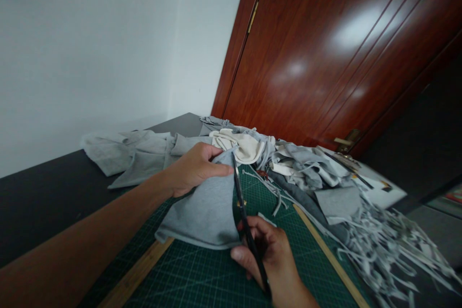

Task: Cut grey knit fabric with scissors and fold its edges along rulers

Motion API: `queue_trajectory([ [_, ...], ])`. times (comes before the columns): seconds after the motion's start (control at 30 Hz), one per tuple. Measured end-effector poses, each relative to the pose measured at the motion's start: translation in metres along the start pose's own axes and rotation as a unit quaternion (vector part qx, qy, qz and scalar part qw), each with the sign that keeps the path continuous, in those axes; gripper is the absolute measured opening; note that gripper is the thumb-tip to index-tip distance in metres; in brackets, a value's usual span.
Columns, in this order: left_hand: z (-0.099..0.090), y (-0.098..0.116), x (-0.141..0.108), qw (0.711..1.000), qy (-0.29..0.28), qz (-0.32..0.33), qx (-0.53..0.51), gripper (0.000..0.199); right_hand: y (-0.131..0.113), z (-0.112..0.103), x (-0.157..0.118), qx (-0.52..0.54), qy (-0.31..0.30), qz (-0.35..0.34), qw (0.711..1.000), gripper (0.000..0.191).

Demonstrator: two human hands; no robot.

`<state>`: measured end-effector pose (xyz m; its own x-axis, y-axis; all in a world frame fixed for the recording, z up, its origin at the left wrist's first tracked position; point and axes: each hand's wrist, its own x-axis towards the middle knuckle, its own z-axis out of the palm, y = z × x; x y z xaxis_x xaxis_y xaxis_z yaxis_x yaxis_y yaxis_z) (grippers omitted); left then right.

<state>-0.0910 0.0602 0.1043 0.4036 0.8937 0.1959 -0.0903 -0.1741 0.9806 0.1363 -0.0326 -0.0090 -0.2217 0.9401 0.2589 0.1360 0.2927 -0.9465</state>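
My left hand [197, 168] pinches the upper part of a grey piece of fabric [209, 211] between thumb and fingers, and the cloth hangs down over a green cutting mat [202, 272]. Black-handled scissors [240, 197] are gripped in my right hand [269, 255], their blades pointing up and away along the fabric's right edge. The blade tips lie at the cloth's top, close to my left thumb. Whether the blades are fully closed is hard to see.
Wooden rulers lie on the mat, one at left [139, 269] and one at right [328, 252]. Grey fabric pieces [144, 154] lie at back left. Behind is a cream and grey cloth heap [245, 147]; thin fabric strips [378, 245] pile up on the right. A wooden door [306, 57] stands beyond.
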Motion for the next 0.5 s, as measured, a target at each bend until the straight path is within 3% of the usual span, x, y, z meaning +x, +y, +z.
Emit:
queue_trajectory([
  [0.2,-0.0011,-0.0017,0.0016,1.0,-0.015,-0.016,0.009,0.022,-0.0073,-0.0016,0.0012,-0.003,-0.012,0.014,1.0,0.052],
  [0.5,0.0012,-0.0009,0.0009,1.0,-0.006,0.03,-0.002,0.024,-0.0099,0.0004,0.0007,-0.03,0.001,0.016,0.999,0.049],
])
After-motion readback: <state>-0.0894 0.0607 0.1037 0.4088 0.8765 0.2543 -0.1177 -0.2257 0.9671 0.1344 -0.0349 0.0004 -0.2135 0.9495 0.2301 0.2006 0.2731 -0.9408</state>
